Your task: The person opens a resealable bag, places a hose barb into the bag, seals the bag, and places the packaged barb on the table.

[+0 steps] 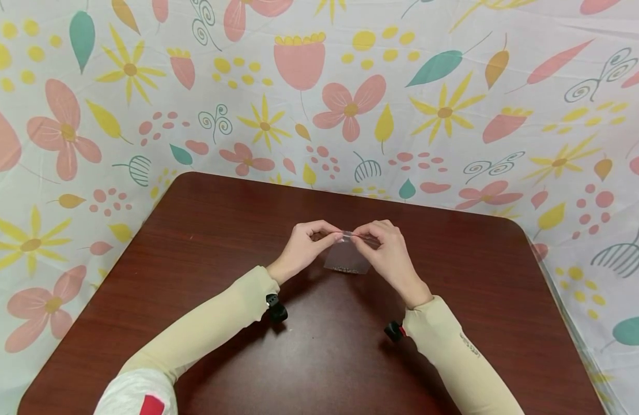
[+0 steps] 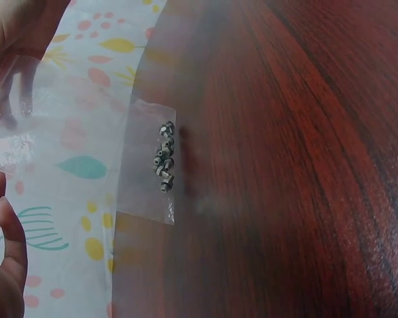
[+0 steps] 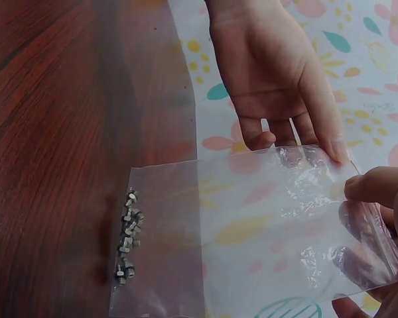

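Note:
A clear zip-seal plastic bag (image 1: pixel 348 258) hangs upright between the two hands, close over the table. Along its bottom edge lies a row of several small silvery metal fittings (image 3: pixel 127 235) with hex-shaped parts, also plain in the left wrist view as metal fittings (image 2: pixel 164 156). My left hand (image 1: pixel 306 245) pinches the bag's top edge at its left end between thumb and fingers. At the other end of that edge, my right hand (image 1: pixel 389 251) pinches it the same way. A red line (image 3: pixel 355 173) runs along the top of the bag by the thumbs.
The dark brown wooden table (image 1: pixel 220 230) has rounded far corners. Behind it and at its sides hangs a white cloth (image 1: pixel 195 138) printed with flowers and leaves. Black wrist cameras are strapped at the left cuff (image 1: pixel 276 309) and right cuff (image 1: pixel 394 331).

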Motion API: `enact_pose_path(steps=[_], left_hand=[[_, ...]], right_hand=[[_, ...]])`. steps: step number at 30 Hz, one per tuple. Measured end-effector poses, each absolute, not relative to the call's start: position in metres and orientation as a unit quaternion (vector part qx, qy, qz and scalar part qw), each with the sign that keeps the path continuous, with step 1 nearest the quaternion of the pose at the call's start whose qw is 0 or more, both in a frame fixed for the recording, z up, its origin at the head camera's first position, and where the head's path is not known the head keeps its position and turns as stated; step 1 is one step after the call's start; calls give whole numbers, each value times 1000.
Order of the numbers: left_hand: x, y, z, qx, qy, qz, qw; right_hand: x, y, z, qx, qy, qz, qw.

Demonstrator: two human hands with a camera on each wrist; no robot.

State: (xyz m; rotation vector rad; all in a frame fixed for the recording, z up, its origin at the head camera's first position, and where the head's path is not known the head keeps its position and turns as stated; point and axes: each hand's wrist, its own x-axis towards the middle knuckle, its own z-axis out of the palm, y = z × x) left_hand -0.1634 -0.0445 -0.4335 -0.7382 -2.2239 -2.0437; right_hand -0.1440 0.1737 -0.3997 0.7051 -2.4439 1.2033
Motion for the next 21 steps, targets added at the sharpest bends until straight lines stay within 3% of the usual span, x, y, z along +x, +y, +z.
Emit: enact_pose_path(steps=[21], left_hand=[[-164,-44,-435,-246,-719,-650,7]], right_hand=[[-144,168,-398,243,-874,393,146]])
